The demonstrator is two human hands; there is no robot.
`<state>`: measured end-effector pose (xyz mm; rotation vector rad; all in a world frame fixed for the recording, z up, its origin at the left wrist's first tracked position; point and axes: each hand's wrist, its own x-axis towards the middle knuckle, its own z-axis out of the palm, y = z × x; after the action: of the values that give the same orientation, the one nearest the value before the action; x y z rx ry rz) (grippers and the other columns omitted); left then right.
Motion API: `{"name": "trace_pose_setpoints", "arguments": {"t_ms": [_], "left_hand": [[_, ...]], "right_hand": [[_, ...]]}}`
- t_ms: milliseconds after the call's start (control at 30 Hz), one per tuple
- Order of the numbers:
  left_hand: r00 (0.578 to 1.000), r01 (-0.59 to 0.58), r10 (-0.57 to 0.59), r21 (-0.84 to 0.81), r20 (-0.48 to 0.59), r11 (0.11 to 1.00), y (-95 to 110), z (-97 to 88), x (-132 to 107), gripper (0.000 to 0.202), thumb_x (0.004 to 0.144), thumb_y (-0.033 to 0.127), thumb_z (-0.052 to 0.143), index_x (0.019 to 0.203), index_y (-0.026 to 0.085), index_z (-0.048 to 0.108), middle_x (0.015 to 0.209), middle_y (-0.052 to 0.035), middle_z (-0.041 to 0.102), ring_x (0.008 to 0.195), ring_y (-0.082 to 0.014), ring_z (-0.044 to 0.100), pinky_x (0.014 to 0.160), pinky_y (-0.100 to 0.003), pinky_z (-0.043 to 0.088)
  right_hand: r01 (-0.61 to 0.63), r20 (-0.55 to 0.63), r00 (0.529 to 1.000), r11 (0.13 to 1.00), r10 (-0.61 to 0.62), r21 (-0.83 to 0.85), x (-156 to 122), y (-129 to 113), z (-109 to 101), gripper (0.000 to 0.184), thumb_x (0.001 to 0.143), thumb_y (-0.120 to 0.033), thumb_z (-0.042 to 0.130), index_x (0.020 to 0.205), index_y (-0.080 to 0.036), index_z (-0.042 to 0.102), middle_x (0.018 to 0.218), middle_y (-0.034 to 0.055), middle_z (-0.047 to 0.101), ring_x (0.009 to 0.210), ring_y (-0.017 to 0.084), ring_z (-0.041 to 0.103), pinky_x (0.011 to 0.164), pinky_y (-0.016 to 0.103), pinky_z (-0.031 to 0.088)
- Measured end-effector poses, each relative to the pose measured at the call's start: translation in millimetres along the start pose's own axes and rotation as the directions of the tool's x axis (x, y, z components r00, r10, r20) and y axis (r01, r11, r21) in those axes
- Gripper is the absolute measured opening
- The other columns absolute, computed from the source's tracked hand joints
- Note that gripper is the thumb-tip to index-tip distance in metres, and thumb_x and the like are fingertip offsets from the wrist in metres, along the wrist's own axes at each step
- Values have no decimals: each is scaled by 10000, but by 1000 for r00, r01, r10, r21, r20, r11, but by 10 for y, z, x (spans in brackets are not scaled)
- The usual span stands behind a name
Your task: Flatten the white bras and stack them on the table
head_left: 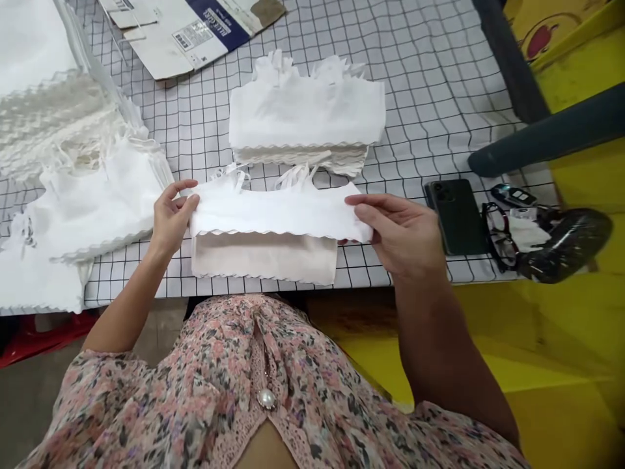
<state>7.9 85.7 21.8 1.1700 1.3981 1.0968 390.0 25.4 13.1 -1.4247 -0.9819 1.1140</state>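
Observation:
A white camisole top point(278, 212) with thin straps and a scalloped hem is stretched sideways between my two hands, near the table's front edge. My left hand point(172, 218) pinches its left end between thumb and fingers. At the right end, my right hand point(403, 231) grips the fabric the same way. Below it, a cream-white piece of cloth point(266, 257) lies flat with its wavy hem toward me; whether it is joined to the top is hidden. Just behind stands a neat stack of similar white tops point(307, 114), straps pointing away.
Loose piles of white tops point(102, 195) cover the left side. A flattened carton point(195, 36) lies at the back. On the right are a dark phone point(456, 218), glasses point(500, 238), a key fob point(512, 194) and a black plastic-wrapped bundle point(569, 247). A dark pole point(551, 140) juts in.

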Motion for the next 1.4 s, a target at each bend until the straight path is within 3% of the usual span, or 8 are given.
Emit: {"name": "trace_pose_setpoints", "arguments": {"t_ms": [200, 300, 500, 667, 833, 1033, 1233, 1400], "left_hand": [[995, 42, -55, 162, 77, 986, -355, -131, -510, 365, 925, 445, 789, 1219, 243, 712, 630, 53, 598, 477, -113, 507, 474, -238, 443], [985, -156, 168, 503, 21, 850, -482, -108, -546, 407, 933, 443, 798, 1280, 245, 716, 776, 5, 657, 654, -178, 642, 677, -332, 584], [837, -545, 370, 667, 402, 508, -604, 89, -620, 770, 988, 601, 727, 1658, 299, 496, 1719, -153, 510, 1672, -431, 376, 1385, -645, 281], [861, -509, 279, 695, 426, 508, -800, 128, -729, 950, 1005, 604, 687, 1793, 378, 207, 1877, -90, 246, 1756, -393, 162, 1438, -645, 122], [883, -470, 286, 694, 373, 546, -798, 51, -745, 899, 988, 564, 733, 1764, 421, 301, 1876, -72, 247, 1754, -408, 147, 1424, -697, 143], [856, -507, 469, 524, 217, 684, -342, 89, 130, 426, 1044, 448, 690, 1443, 301, 708, 1606, -114, 659, 1571, -339, 558, 1313, -625, 438], [935, -330, 354, 319, -21, 889, 195, 565, 1375, 197, 902, 233, 736, 1086, 189, 792, 1191, -121, 815, 1070, -232, 768, 954, -388, 621], [955, -269, 294, 296, -43, 917, 258, 838, 1738, 185, 818, 127, 737, 992, 174, 779, 1047, -85, 792, 899, -173, 714, 892, -340, 593]], "right_hand": [[-123, 73, 987, 969, 142, -213, -524, 264, -179, 451, 831, -576, 885, 1098, -215, 851, 751, 42, 742, 532, 179, 608, 479, 341, 573], [53, 32, 999, 822, -43, -567, -637, 390, -160, 541, 970, -563, 739, 1345, -179, 803, 733, 64, 725, 578, 217, 640, 612, 385, 610], [427, 339, 897, 354, -285, -832, -684, 600, 87, 702, 1104, -594, 458, 1735, -284, 473, 1648, 187, 589, 1560, 473, 499, 1273, 765, 330], [486, 452, 874, 298, -180, -822, -676, 919, 81, 861, 1122, -657, 341, 1836, -234, 110, 1851, 200, 239, 1718, 451, 219, 1286, 825, 188], [485, 422, 873, 349, -243, -802, -621, 927, -88, 811, 1124, -634, 341, 1820, -233, 229, 1819, 211, 325, 1697, 459, 278, 1271, 809, 247], [435, 62, 822, 554, -566, -709, 469, 492, -219, 426, 1067, -490, 539, 1298, -232, 786, 1235, 158, 804, 1226, 372, 711, 1124, 596, 539], [213, -187, 858, 663, -479, -718, 2011, 139, -122, 140, 842, -344, 678, 918, -233, 715, 934, 118, 726, 1043, 341, 637, 1116, 585, 503], [116, -252, 891, 726, -378, -677, 2448, 182, 30, 236, 723, -325, 766, 766, -278, 538, 814, 65, 618, 1017, 329, 527, 1070, 585, 483]]}}
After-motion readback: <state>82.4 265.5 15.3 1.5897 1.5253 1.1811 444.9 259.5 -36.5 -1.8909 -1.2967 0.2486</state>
